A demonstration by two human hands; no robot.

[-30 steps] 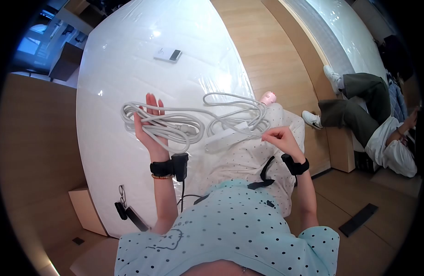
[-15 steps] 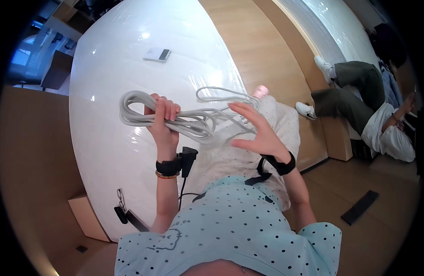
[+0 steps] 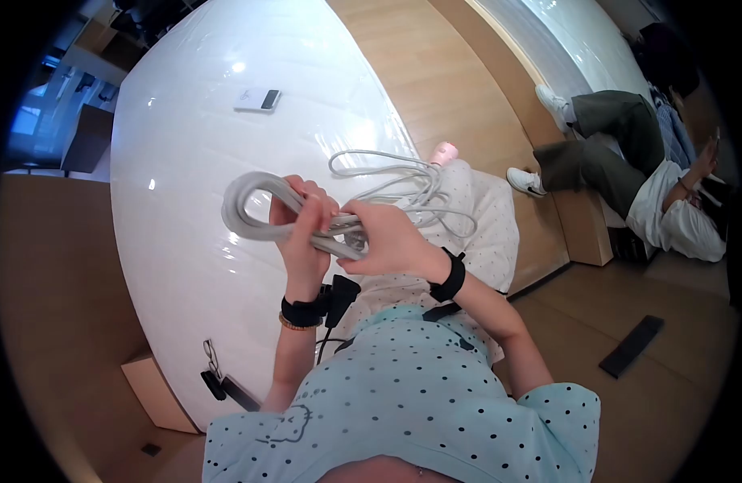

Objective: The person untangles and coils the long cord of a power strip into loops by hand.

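A looped bundle of light grey cable (image 3: 246, 208) is gripped in my left hand (image 3: 305, 221), its round loops sticking out to the left. My right hand (image 3: 391, 241) is closed round the right end of the same bundle, close beside my left hand. More loose loops of the cable (image 3: 371, 171) lie over the plastic-covered mattress and my lap, to the right of the bundle. The power strip on my lap is hidden behind my right hand. Black straps circle both wrists, with a black device (image 3: 343, 295) by the left one.
A white box (image 3: 256, 101) lies farther up the mattress (image 3: 177, 137). Beyond my knee is a pink object (image 3: 444, 153). Glasses (image 3: 212, 354) and black items rest at lower left. A seated person (image 3: 612, 161) is at the right. A dark strip (image 3: 632, 346) lies on the floor.
My left hand closed round the coiled cable and lifted it. My right hand moved left from my lap and took hold of the bundle's right end. The view shifted slightly.
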